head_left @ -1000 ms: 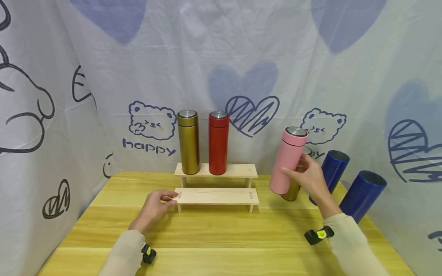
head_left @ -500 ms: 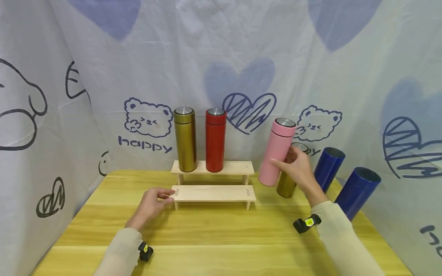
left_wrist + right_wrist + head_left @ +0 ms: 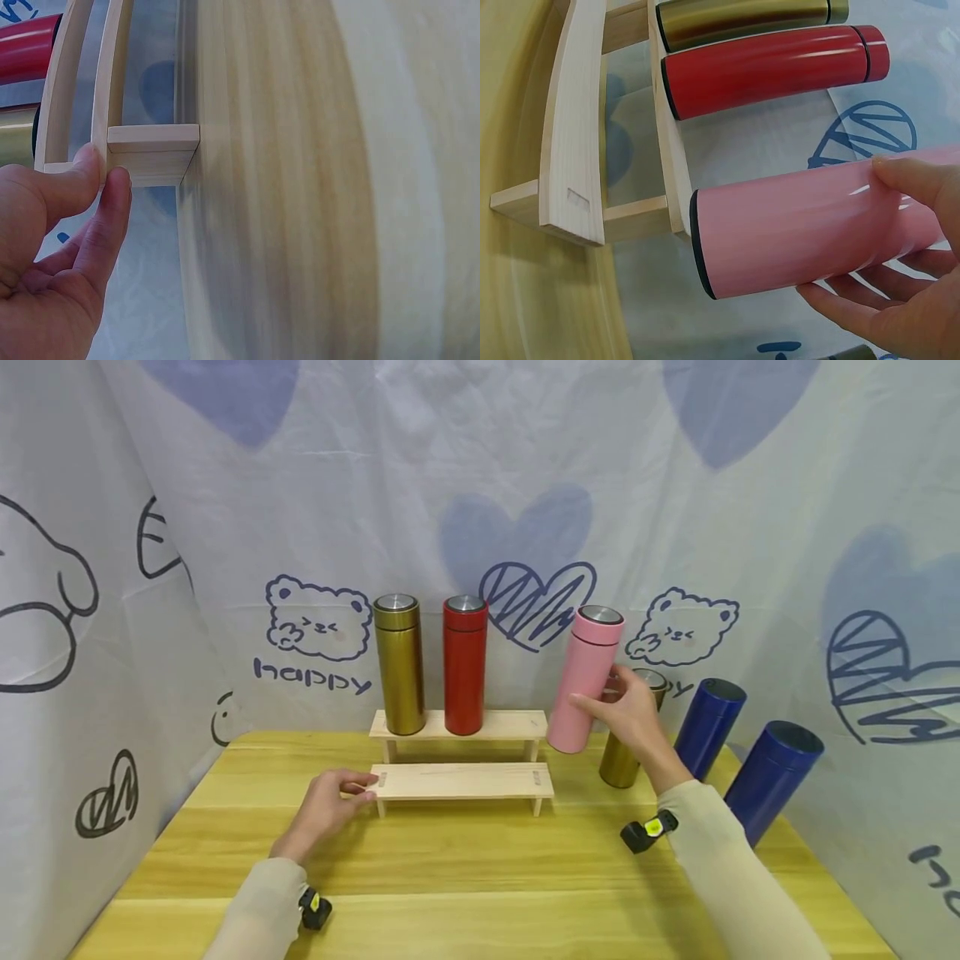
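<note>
My right hand point(image 3: 633, 714) grips a pink thermos bottle point(image 3: 581, 681) around its side, thumb across the front. The bottle leans a little, top to the right, just right of the upper step of a two-step wooden display rack point(image 3: 461, 782). In the right wrist view its black base point(image 3: 703, 247) is close to the end of the upper step. On that step a gold thermos point(image 3: 401, 672) and a red thermos point(image 3: 465, 672) stand upright side by side. My left hand point(image 3: 326, 806) pinches the left end of the lower step between thumb point(image 3: 84, 161) and fingers.
Behind my right hand stands another gold thermos point(image 3: 621, 764), partly hidden. Two blue thermoses point(image 3: 708, 727) are farther right, the nearer one partly behind the right sleeve point(image 3: 727, 852). The wood-grain table point(image 3: 450, 877) ends at a patterned cloth backdrop point(image 3: 517, 427).
My right hand has carried the pink thermos left and toward the back, up to the rack's right end. The left hand keeps its hold on the lower step. The view has shifted slightly.
</note>
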{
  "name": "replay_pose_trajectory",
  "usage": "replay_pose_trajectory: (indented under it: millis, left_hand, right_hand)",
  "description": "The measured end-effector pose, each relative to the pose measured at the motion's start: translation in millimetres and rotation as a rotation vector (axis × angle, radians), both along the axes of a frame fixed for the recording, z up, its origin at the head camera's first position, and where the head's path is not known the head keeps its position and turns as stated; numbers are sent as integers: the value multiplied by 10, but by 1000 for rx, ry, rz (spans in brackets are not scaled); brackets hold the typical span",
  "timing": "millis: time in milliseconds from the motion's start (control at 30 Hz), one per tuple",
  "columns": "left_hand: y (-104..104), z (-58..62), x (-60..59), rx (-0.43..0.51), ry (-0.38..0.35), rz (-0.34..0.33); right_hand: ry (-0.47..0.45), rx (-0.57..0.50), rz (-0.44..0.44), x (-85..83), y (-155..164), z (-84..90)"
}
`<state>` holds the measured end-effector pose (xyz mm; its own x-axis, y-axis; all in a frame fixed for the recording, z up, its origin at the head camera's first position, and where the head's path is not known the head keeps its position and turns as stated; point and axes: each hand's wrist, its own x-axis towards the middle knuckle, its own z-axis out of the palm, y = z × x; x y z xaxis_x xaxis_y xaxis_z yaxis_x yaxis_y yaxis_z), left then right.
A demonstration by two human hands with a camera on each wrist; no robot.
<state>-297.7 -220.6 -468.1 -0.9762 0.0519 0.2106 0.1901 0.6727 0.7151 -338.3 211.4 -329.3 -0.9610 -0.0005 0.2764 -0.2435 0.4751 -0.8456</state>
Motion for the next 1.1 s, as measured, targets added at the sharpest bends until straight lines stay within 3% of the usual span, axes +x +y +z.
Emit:
replay_pose_trajectory:
  millis: [667,1100]
  left_hand:
    - [4,-13,-4,9,-11,13]
    - [8,-4,-4,5,-19,16]
  right_hand:
    - [-26,14,9,-127,-280,132]
    - [10,17,5,-267,-421,141]
